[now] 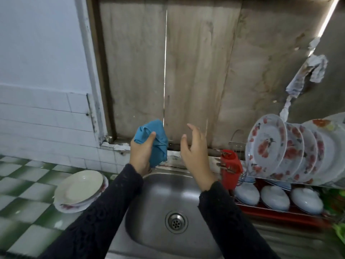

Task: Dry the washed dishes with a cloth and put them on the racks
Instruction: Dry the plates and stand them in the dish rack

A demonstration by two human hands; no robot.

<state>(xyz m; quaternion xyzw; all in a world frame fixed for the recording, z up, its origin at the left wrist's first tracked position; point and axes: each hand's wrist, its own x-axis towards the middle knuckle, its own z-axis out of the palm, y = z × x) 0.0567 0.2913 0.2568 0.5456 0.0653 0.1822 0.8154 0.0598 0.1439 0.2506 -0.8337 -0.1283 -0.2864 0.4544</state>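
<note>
My left hand [141,152] grips a crumpled blue cloth [155,141] above the back edge of the steel sink [155,199]. My right hand [194,152] is raised beside it, fingers relaxed, holding nothing. A small stack of plates [78,189], the top one plain cream, leans on the checked counter left of the sink. On the right, several flowered plates [267,146] stand upright in the top tier of a dish rack [280,216]. Three white bowls or lids [274,197] lie on the rack's lower tier.
A red cutlery holder [230,169] hangs at the rack's left end, close to my right hand. The green-and-white checked counter [22,199] stretches to the left. A stained wooden board [168,71] rises behind the sink. Crumpled paper [308,75] hangs on the right wall.
</note>
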